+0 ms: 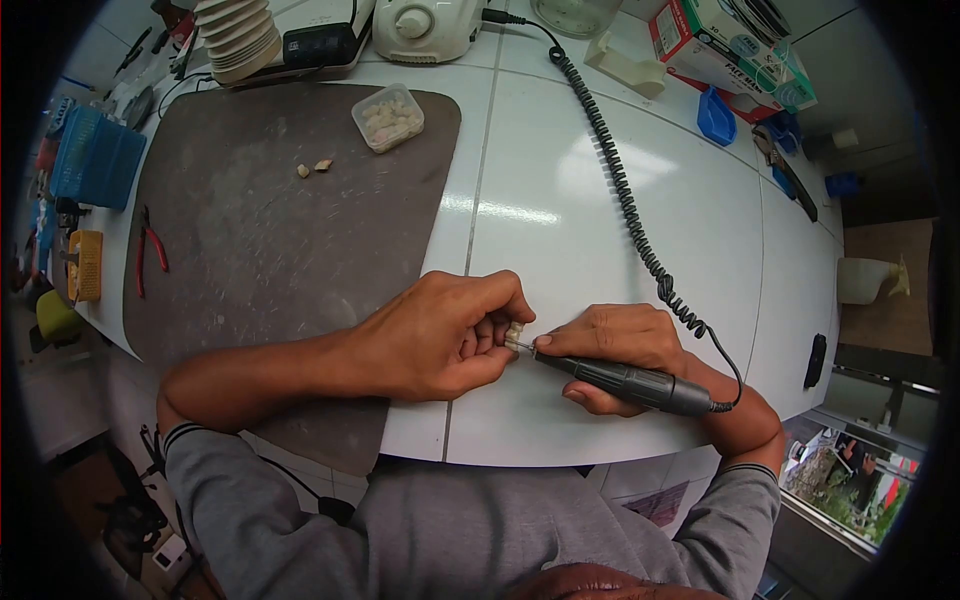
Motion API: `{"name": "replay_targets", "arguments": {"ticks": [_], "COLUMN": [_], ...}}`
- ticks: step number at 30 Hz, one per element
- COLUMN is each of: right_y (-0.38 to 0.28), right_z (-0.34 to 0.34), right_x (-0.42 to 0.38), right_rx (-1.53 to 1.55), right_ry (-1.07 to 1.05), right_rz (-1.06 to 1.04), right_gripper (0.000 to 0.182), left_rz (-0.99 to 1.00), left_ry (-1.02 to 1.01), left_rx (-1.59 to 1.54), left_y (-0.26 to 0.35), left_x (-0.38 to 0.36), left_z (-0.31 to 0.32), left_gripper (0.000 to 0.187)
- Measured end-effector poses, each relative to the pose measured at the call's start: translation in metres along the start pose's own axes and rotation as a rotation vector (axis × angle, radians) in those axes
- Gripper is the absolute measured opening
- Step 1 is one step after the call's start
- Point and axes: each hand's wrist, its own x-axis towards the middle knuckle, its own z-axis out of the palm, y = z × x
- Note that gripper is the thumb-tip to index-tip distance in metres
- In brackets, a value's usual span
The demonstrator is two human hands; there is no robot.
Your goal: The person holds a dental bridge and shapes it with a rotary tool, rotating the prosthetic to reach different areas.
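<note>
My left hand (440, 335) is closed, pinching a small cream-coloured row of artificial teeth (514, 333) between thumb and fingers. Part of the piece is hidden by the fingertips. In my right hand (625, 335) lies a black rotary handpiece (640, 385), gripped like a pen. Its thin metal tip points left and meets, or nearly meets, the tooth piece; actual contact is too small to tell. A coiled black cord (625, 190) runs from the handpiece's back end up to a white control box (425, 30). Both hands are over the white tiled tabletop (560, 425).
A brown mat (270, 240) covers the table's left side. On it are a clear tub (388, 118) of tooth-like pieces, two small loose pieces (313, 168) and red-handled pliers (152, 250). Boxes (725, 55), a blue scoop-shaped tray (716, 117) and a knife (787, 175) stand far right.
</note>
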Motion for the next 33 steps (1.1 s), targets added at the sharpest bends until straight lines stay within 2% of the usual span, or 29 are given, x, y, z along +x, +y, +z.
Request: {"name": "replay_targets", "arguments": {"ticks": [33], "right_y": [0.0021], "right_z": [0.0021], "right_x": [-0.0007], "right_rx": [0.011], "right_ry": [-0.005], "right_rz": [-0.022], "right_gripper": [0.040], "left_rz": [0.041], "left_ry": [-0.002], "left_rx": [0.031], "left_y": [-0.0014], "left_x": [-0.0002], "left_z": [-0.0002], "left_gripper": [0.026]}}
